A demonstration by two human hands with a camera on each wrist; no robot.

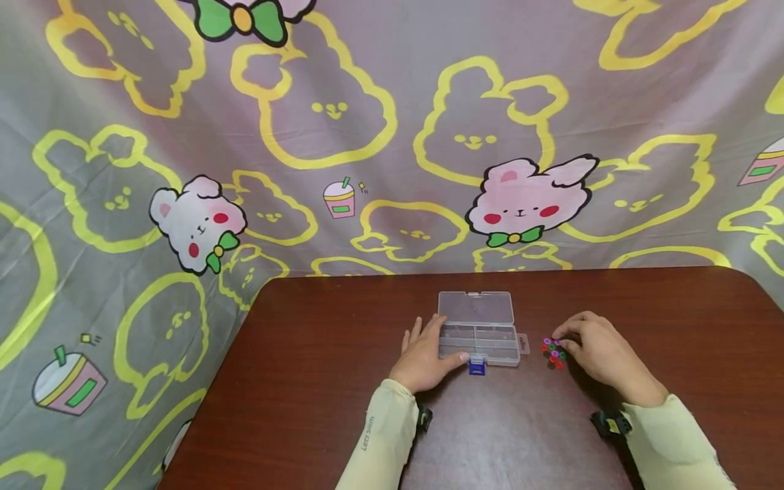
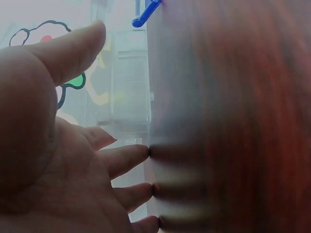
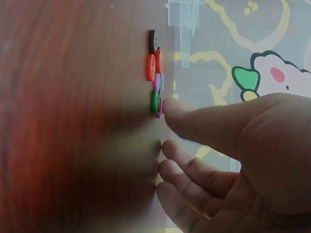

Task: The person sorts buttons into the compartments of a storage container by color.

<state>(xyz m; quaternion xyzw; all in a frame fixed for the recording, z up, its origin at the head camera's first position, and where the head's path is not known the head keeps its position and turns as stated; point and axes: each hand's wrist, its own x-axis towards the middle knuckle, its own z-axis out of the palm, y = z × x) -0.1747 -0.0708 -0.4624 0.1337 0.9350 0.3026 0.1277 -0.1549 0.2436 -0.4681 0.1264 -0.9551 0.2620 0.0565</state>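
A clear plastic compartment box [image 1: 497, 343] lies on the table with its lid [image 1: 476, 307] raised at the back and a blue latch [image 1: 476, 368] at the front. My left hand [image 1: 422, 359] rests at the box's left side, thumb along the front edge, the other fingers spread and fairly straight. Right of the box lies a small cluster of round, flat buttons [image 1: 554, 354] in red, green, purple and dark colours. Over the cluster's right side is my right hand [image 1: 603, 350]. Its thumb tip meets a purple button at the edge in the right wrist view, and its other fingertips touch the table.
The brown table [image 1: 294, 381] ends at the back against a grey cloth [image 1: 404, 184] printed with yellow outlines and rabbit heads. A clear hanging tab [image 1: 523, 344] sticks out from the box's right side, toward the buttons.
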